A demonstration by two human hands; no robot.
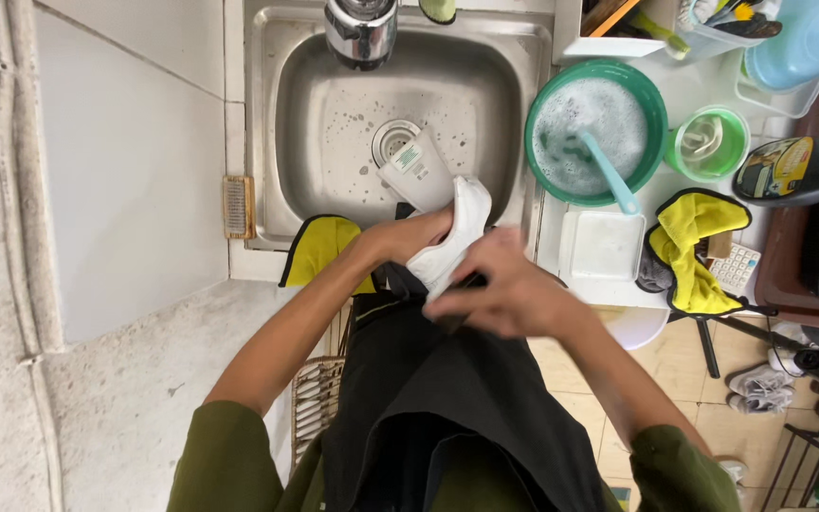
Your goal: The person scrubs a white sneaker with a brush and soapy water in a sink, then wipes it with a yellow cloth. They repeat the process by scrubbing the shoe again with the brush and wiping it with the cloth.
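Brushed steel sink [307, 142] flecked with suds, glossy green plastic bowl [652, 104], soft yellow cloth [699, 237], smooth white shoe [457, 232]

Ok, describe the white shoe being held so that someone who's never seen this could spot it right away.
Start at the steel sink. At its front edge the left hand and right hand hold the white shoe. It is long and all white, unlike the white bottle with a green label just behind it.

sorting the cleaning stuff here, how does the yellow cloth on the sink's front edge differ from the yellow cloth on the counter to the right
The yellow cloth on the sink edge hangs fairly flat over the sink rim, partly hidden by the left hand and forearm. The yellow cloth on the counter lies bunched and folded, fully in view, beside a white rectangular tray. Both are bright yellow with dark edging.
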